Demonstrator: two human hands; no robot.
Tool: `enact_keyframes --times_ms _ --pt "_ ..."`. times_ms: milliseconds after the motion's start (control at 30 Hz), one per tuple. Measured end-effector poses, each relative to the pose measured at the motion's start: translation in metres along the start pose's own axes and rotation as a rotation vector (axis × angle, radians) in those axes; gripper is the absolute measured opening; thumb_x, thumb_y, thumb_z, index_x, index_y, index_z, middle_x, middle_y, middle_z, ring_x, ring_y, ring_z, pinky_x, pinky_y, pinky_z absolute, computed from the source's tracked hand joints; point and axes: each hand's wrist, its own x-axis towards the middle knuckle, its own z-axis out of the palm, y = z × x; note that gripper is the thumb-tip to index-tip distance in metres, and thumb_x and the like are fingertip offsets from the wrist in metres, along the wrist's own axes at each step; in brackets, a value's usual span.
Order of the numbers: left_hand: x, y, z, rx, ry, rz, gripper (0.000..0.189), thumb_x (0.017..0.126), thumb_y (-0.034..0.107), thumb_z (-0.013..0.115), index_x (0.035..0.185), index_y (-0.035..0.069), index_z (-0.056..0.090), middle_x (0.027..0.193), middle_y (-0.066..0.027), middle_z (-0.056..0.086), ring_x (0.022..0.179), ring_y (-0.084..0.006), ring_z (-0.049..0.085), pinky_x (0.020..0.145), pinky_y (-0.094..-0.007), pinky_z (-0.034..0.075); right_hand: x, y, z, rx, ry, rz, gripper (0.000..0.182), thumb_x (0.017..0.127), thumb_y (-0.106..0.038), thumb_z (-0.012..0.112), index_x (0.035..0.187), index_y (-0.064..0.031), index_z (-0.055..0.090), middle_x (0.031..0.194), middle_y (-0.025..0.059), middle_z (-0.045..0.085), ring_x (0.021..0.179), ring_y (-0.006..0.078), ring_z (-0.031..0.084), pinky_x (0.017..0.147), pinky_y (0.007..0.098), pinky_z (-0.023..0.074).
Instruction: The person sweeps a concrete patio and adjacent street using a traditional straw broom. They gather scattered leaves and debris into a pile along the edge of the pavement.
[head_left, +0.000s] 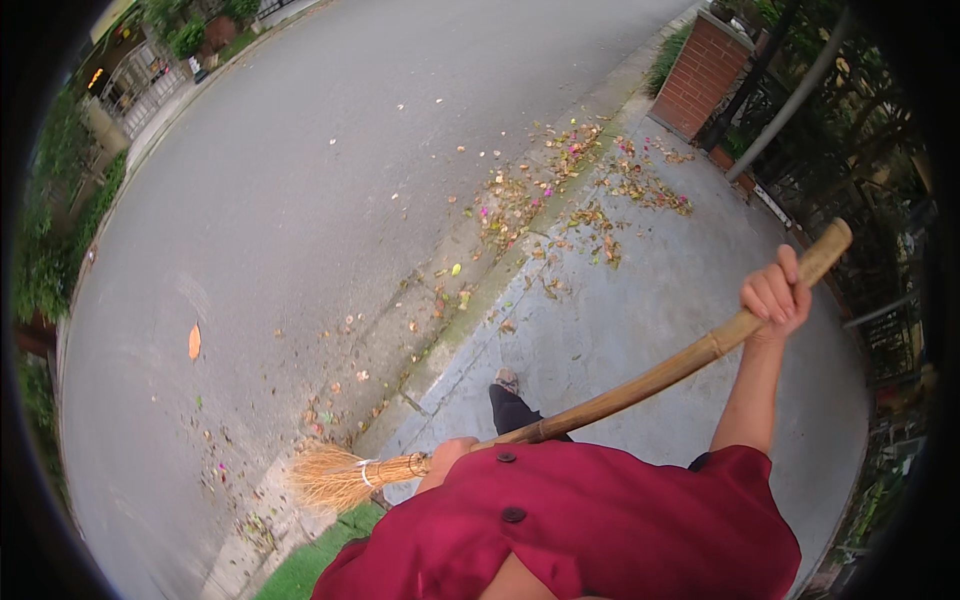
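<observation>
A twig broom with a thick bamboo handle slants across in front of my body. My right hand is closed around the handle a little below its upper end, out at the right. Low at the left, my left hand grips the handle just above the broom head; my dark red shirt partly covers this hand. The straw-coloured bristles, bound with a pale tie, fan out at the road's edge. Dry leaves lie just beyond them. More leaves and pink petals are scattered along the curb farther ahead.
A mossy concrete curb divides the grey road from the paved walkway where my shoe stands. A brick pillar and a slanted pole rise at the far right. Green matting lies at lower left.
</observation>
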Motion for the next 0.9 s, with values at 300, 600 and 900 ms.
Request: enact_keyframes --times_ms 300,600,900 --pt "0.074 0.018 -0.173 0.262 0.149 -0.295 0.042 0.067 0.049 0.059 0.094 0.017 0.064 0.088 -0.0137 0.063 0.086 -0.0323 0.06 0.075 -0.0409 0.047 0.11 0.08 -0.148 0.071 0.646 -0.165 0.012 0.085 -0.02 0.052 0.095 -0.0155 0.046 0.06 -0.007 0.039 0.054 0.0045 0.042 0.057 0.0275 0.0378" --pt "0.193 -0.056 -0.294 0.192 0.27 -0.342 0.038 0.07 0.045 0.057 0.092 0.015 0.064 0.086 -0.015 0.063 0.084 -0.0332 0.06 0.074 -0.0417 0.047 0.245 0.159 -0.223 0.066 0.605 -0.11 0.005 0.087 -0.022 0.048 0.086 -0.0186 0.051 0.056 -0.0065 0.034 0.046 0.0052 0.035 0.053 0.0268 0.0353" --pt "0.355 -0.116 -0.505 0.215 0.222 -0.23 0.036 0.07 0.043 0.058 0.089 0.014 0.064 0.085 -0.0159 0.063 0.083 -0.0339 0.059 0.073 -0.0423 0.047 0.439 0.277 -0.265 -0.014 0.596 -0.249 0.015 0.089 -0.024 0.047 0.076 -0.0167 0.042 0.053 -0.0085 0.031 0.043 0.0023 0.032 0.05 0.0229 0.0322"
